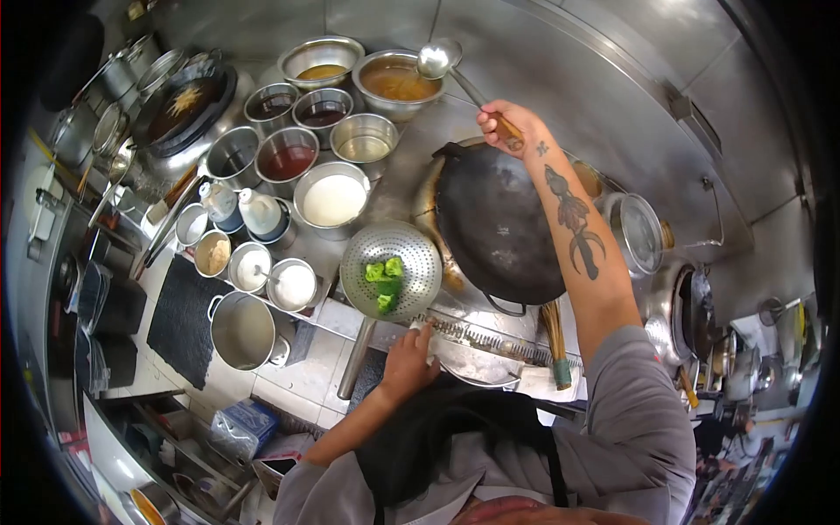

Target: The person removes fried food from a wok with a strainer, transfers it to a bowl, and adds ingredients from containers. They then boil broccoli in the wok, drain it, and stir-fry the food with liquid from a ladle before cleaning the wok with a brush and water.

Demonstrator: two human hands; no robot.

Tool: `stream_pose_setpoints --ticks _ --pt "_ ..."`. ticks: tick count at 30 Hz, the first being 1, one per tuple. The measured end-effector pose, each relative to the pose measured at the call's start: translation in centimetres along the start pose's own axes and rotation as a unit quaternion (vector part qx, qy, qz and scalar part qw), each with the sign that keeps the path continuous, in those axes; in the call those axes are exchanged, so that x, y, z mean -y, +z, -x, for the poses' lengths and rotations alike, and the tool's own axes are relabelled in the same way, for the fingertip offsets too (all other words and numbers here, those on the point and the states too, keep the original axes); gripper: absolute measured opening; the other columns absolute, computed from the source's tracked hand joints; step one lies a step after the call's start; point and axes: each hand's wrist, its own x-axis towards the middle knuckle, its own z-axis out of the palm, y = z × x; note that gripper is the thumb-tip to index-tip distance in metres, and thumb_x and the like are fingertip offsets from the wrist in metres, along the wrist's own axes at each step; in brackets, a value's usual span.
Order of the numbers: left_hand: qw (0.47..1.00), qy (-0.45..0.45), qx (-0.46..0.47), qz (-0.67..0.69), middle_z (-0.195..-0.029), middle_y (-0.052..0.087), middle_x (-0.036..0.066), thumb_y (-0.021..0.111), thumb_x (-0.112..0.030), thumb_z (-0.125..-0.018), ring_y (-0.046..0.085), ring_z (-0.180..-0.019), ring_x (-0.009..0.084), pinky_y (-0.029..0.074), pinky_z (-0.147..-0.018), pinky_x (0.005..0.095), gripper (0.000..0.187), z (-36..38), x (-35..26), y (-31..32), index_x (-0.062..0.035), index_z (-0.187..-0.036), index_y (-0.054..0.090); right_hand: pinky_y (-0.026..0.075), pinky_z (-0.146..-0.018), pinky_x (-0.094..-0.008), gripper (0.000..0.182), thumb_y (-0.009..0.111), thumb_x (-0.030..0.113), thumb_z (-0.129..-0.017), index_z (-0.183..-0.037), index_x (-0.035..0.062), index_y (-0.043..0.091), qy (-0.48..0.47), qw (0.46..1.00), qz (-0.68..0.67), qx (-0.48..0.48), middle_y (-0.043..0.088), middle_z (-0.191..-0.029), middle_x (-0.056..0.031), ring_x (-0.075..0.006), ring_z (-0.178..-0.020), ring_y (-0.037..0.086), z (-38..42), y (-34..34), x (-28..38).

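My right hand (509,127) grips a ladle (472,89) by its wooden handle. The ladle's bowl is at the rim of a steel bowl of amber broth (401,83), beyond the black wok (499,223). Inside the wok I see only its dark surface. My left hand (409,360) is closed at the front edge of the stove, on something pale I cannot make out. Just left of that hand, a perforated strainer (359,254) lies with its handle toward me. A few broccoli florets (385,273) rest in it.
Steel pots of dark, red and clear liquids stand at the back left, near a pot of white powder (331,199). Squeeze bottles (261,212) and small seasoning cups are nearer. An empty-looking pot (242,330) stands front left. A bamboo brush (556,346) lies right of the stove front.
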Motion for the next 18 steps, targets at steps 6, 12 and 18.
stream_pose_setpoints --ticks 6,12,18 --pt "0.922 -0.112 0.072 0.363 -0.094 0.061 0.017 0.065 -0.017 -0.079 0.062 -0.083 0.0319 0.051 -0.075 0.0380 0.037 4.9 -1.6 -1.2 -0.0009 -0.112 0.058 0.038 -0.046 -0.0247 0.011 0.048 0.011 -0.090 -0.097 0.0031 0.048 -0.058 0.996 -0.070 0.023 0.052 -0.072 -0.0018 -0.0086 -0.052 0.045 12.7 -8.6 -3.1" --pt "0.958 -0.063 0.144 0.242 -0.093 0.062 0.019 0.061 -0.018 -0.080 0.061 -0.084 0.0360 0.050 -0.074 0.0428 0.029 9.4 -1.5 8.4 -0.0007 -0.104 0.061 0.035 -0.039 -0.0229 0.027 0.050 0.008 -0.087 -0.113 0.0002 0.051 -0.056 0.996 0.010 -0.075 0.053 -0.074 -0.0043 -0.0080 -0.045 0.044 25.1 -15.5 -12.6" --pt "0.945 0.085 0.216 0.231 -0.095 0.061 0.022 0.060 -0.023 -0.078 0.058 -0.092 0.0385 0.047 -0.082 0.0455 0.037 8.2 -7.8 24.9 0.0041 -0.103 0.058 0.038 -0.039 -0.0217 0.030 0.057 0.000 -0.081 -0.111 0.0000 0.055 -0.047 0.986 0.108 -0.117 0.056 -0.071 -0.0023 -0.0093 -0.042 0.049 29.3 -19.5 -18.4"
